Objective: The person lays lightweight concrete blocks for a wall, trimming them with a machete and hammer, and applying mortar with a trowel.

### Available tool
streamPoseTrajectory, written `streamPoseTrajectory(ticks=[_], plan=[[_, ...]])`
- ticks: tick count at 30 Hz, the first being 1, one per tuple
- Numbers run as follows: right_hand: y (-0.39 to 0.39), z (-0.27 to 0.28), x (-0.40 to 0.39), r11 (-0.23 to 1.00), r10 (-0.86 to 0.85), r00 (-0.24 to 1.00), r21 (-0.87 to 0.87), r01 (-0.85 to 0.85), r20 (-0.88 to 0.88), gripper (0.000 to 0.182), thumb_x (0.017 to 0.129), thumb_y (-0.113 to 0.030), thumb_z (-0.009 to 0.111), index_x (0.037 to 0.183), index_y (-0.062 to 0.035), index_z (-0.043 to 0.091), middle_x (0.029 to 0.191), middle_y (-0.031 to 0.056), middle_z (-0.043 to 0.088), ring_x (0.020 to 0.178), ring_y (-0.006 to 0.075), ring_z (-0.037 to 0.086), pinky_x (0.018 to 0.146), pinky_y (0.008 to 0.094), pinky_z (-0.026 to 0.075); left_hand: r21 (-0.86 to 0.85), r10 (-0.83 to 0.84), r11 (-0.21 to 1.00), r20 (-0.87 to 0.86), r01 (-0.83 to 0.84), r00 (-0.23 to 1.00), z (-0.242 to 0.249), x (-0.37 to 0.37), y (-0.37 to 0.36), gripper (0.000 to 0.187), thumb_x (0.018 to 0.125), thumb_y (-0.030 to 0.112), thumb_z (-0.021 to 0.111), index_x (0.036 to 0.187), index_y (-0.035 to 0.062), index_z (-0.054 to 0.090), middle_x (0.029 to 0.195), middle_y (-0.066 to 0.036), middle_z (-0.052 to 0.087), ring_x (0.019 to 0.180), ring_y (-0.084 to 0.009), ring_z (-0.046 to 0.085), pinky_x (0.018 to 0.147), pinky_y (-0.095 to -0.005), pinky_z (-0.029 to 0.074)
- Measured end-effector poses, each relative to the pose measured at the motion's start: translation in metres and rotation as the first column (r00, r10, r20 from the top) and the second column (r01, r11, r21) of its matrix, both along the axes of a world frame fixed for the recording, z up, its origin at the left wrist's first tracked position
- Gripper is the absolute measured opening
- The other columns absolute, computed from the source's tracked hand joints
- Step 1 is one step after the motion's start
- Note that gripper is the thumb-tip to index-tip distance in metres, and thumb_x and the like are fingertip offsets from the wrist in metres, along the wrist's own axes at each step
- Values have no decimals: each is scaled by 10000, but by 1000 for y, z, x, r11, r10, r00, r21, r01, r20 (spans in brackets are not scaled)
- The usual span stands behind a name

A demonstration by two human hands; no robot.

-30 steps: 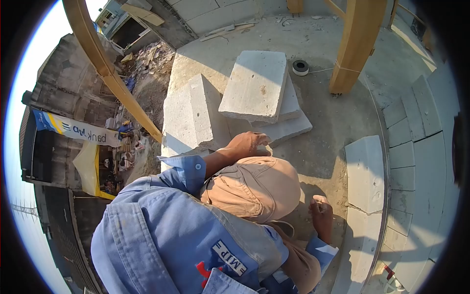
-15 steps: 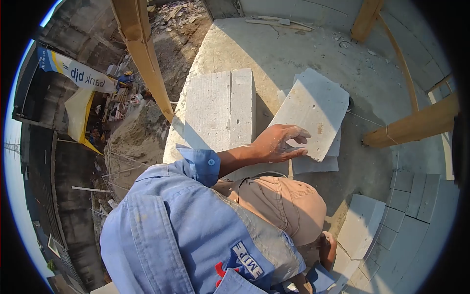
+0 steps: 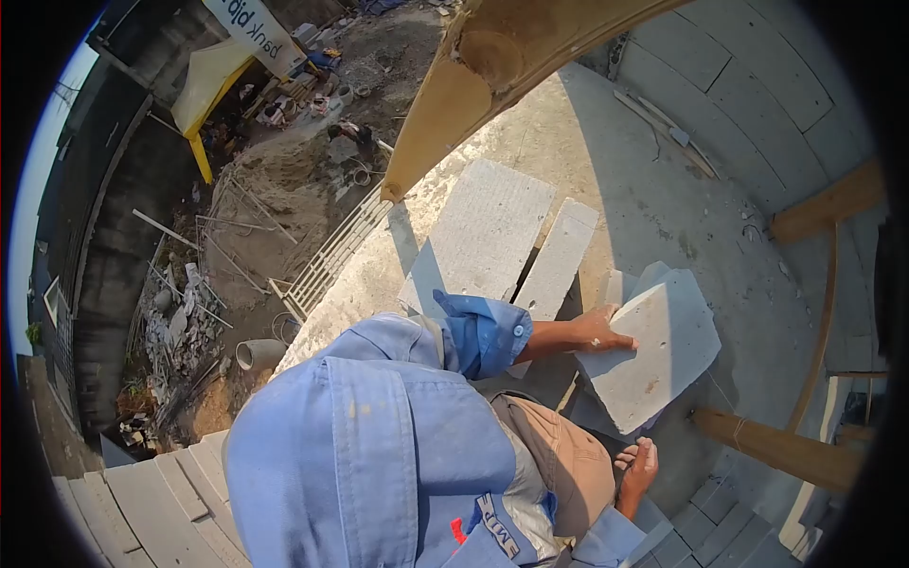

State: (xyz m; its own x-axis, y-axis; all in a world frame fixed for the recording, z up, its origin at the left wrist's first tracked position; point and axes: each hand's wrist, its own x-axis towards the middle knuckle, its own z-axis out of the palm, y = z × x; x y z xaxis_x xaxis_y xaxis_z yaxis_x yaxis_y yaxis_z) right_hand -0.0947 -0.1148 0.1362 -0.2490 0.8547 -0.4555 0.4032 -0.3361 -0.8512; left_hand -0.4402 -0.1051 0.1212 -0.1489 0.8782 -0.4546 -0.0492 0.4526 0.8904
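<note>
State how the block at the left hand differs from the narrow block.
The block at the left hand is broad; the narrow block is a slim strip. Shadow covers part of the broad one's top, while the narrow one's is mostly sunlit. Both are pale and straight-edged.

The grey concrete floor [image 3: 682, 218] bears a narrow pale-grey oblong block [image 3: 561, 257]; just beside it, a wide pale-grey rectangular block [image 3: 488, 227]; near it, stacked pale-grey rectangular slabs [image 3: 658, 350].

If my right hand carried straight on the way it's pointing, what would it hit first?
Probably the near edge of the top pale block, which lies just past the right hand in the view; depth is unclear, so it might pass under or over that edge.
</note>
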Motion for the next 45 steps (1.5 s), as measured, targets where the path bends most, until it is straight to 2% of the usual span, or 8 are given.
streamPoseTrajectory(ticks=[7, 13, 16, 23, 26, 32, 38, 45], plan=[[-6, 1, -18, 972, 199, 977, 113, -207, 75, 413, 1076, -399, 499, 859, -51, 554, 717, 22, 539, 624, 118, 597, 532, 269, 527, -118, -104, 977, 467, 179, 878, -2, -17, 8, 888, 756, 488, 850, 1375, -63, 532, 1213, -217, 669, 1043, -307, 687, 891, -392, 544], [-16, -8, 15, 996, 89, 978, 7, -92, 189, 432, 1080, -382, 485, 837, -29, 536, 706, 44, 541, 622, 135, 563, 559, 304, 463, -118, 73, 993, 411, -27, 909, 36, -4, -18, 815, 775, 436, 843, 1309, -108, 554, 1142, -226, 680, 958, -281, 700, 809, -344, 556], [-12, -21, 42, 883, 204, 909, 332, -332, 364, 392, 1063, -308, 498, 824, 2, 511, 695, 93, 495, 647, 181, 438, 610, 396, 368, -115, 110, 991, 419, -67, 901, 62, -28, -40, 800, 794, 442, 827, 1301, -113, 553, 1131, -234, 680, 952, -267, 703, 777, -324, 562], [-13, 2, 33, 939, 122, 941, 271, -212, 316, 365, 1053, -336, 540, 890, -13, 587, 748, 59, 586, 664, 140, 533, 617, 330, 447, -99, 289, 956, 502, -278, 815, 143, -117, -121, 684, 854, 514, 734, 1237, -43, 627, 1084, -178, 689, 783, -248, 708, 715, -344, 587], [-13, -6, 35, 999, -38, 984, 20, 35, 176, 332, 1031, -353, 593, 992, -28, 652, 789, 35, 626, 675, 107, 581, 622, 285, 486, -72, 356, 933, 343, -354, 869, 136, -176, -163, 650, 893, 467, 708, 1261, -55, 590, 1077, -157, 693, 791, -231, 723, 754, -360, 609], [-32, -23, 45, 999, 41, 973, 13, -45, 229, 368, 995, -382, 648, 1068, -23, 673, 772, 39, 640, 649, 112, 596, 627, 289, 498, -40, 549, 831, 217, -554, 807, 131, -204, -219, 649, 904, 442, 693, 1330, -26, 549, 1177, -180, 674, 944, -239, 716, 828, -376, 594], [-42, -30, 64, 984, 153, 895, 14, -175, 420, 403, 966, -394, 658, 1083, -9, 677, 749, 97, 680, 683, 189, 650, 697, 359, 520, -271, 453, 874, 153, -404, 878, 96, -240, -261, 645, 906, 479, 664, 1329, 0, 575, 1169, -182, 689, 1041, -277, 689, 909, -381, 563], [-59, -34, 60, 972, 231, 819, -81, -222, 525, 389, 949, -382, 668, 1089, -20, 690, 871, 136, 723, 815, 248, 697, 754, 379, 527, -308, 573, 807, 199, -504, 795, 52, -226, -280, 663, 893, 491, 676, 1347, 16, 583, 1213, -160, 690, 993, -260, 701, 879, -392, 566]])
